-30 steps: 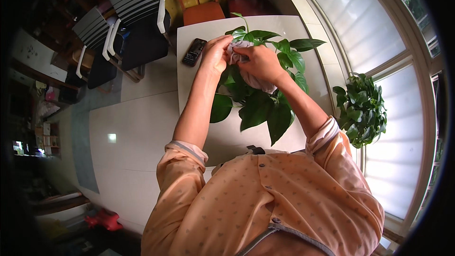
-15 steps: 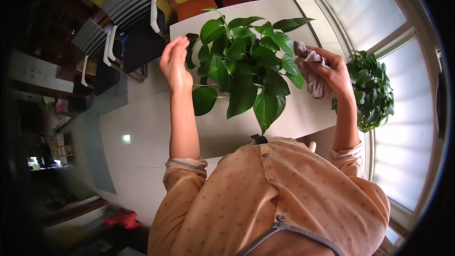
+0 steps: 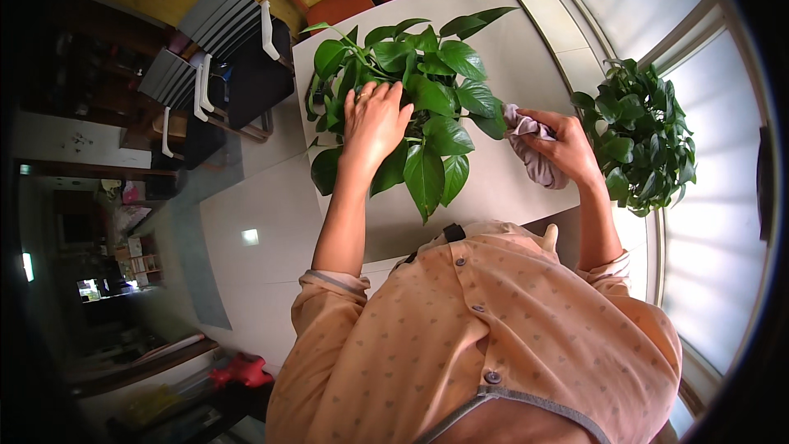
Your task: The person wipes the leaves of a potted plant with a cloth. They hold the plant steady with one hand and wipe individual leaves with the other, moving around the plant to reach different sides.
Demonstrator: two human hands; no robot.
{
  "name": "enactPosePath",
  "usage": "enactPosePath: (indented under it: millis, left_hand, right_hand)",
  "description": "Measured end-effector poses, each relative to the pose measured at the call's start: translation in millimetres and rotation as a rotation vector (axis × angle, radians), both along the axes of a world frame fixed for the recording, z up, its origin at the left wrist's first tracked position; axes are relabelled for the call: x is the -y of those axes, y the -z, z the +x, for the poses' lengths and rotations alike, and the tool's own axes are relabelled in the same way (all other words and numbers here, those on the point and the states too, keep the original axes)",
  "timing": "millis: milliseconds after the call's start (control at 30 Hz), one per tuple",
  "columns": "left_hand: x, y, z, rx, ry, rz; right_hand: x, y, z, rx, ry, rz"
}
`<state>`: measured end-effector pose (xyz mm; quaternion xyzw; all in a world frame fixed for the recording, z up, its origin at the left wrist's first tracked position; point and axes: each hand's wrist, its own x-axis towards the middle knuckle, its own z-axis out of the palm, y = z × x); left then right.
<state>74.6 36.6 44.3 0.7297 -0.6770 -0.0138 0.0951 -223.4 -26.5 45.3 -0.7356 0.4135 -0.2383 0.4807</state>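
Note:
A potted plant with broad, glossy green leaves (image 3: 425, 178) stands on a pale table (image 3: 526, 29) in front of me; its pot is hidden by the foliage. My left hand (image 3: 376, 125) reaches into the left middle of the leaves, back upward, fingers somewhat apart and their tips among the foliage. Nothing shows in its grasp. At the plant's right side, my right hand (image 3: 571, 148) is closed on a crumpled greyish-mauve cloth (image 3: 538, 166). The cloth's upper end meets the tip of a leaf on that side, and the rest hangs over the tabletop.
A second leafy plant (image 3: 645, 136) stands to the right, beside the frosted window (image 3: 715, 164). Grey slatted chairs with white armrests (image 3: 238, 20) are at the far left, and an orange wooden chair (image 3: 337, 4) is behind the table. Something red (image 3: 242, 370) lies low at left.
My left hand has moved from beside the plant rightward onto its leaves. My right hand has brought the cloth against a leaf at the right. The view has shifted slightly.

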Motion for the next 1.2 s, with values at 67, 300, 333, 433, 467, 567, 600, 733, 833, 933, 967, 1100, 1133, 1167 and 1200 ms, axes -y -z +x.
enactPosePath:
  millis: [67, 300, 333, 433, 467, 567, 600, 733, 833, 933, 967, 1100, 1133, 1167, 1200]
  left_hand:
    - [-10, -4, -6, 0.074, -0.038, 0.063]
    - [-30, 5, -9, 0.115, -0.044, -0.017]
    - [-30, 4, -9, 0.088, -0.053, -0.003]
    - [-34, 7, -6, 0.066, -0.049, -0.026]
    - [-35, 7, -6, 0.056, -0.049, -0.032]
    - [-40, 9, -6, 0.057, -0.062, -0.097]
    - [-43, 8, -6, 0.048, -0.061, -0.117]
    - [-51, 11, -6, 0.027, -0.113, -0.141]
    - [-56, 13, -3, -0.021, -0.126, -0.162]
    - [-57, 11, -2, -0.062, -0.117, -0.175]
    - [-56, 10, -1, -0.063, -0.113, -0.174]
    - [-57, 6, 5, -0.173, -0.07, -0.207]
    - [-58, 6, 7, -0.176, -0.076, -0.208]
    - [-60, 6, 10, -0.183, -0.077, -0.21]
    - [-60, 6, 13, -0.186, -0.078, -0.211]
  right_hand:
    - [4, -1, -3, 0.015, -0.005, -0.01]
    - [26, -13, 13, -0.033, -0.118, -0.142]
    - [30, -15, 18, -0.045, -0.142, -0.174]
    - [37, -16, 30, -0.049, -0.194, -0.219]
    - [39, -14, 33, -0.045, -0.207, -0.23]
    - [42, -10, 40, -0.06, -0.243, -0.259]
    - [42, -9, 41, -0.071, -0.254, -0.267]
    - [40, -9, 46, -0.142, -0.264, -0.289]
    - [37, -18, 49, -0.153, -0.265, -0.331]
    - [34, -25, 53, -0.109, -0.249, -0.343]
    - [34, -28, 55, -0.087, -0.255, -0.361]
    - [31, -54, 73, -0.087, -0.318, -0.395]
    - [33, -66, 81, -0.209, -0.384, -0.295]
    - [32, -68, 91, -0.186, -0.437, -0.267]
    - [32, -69, 101, -0.157, -0.49, -0.238]
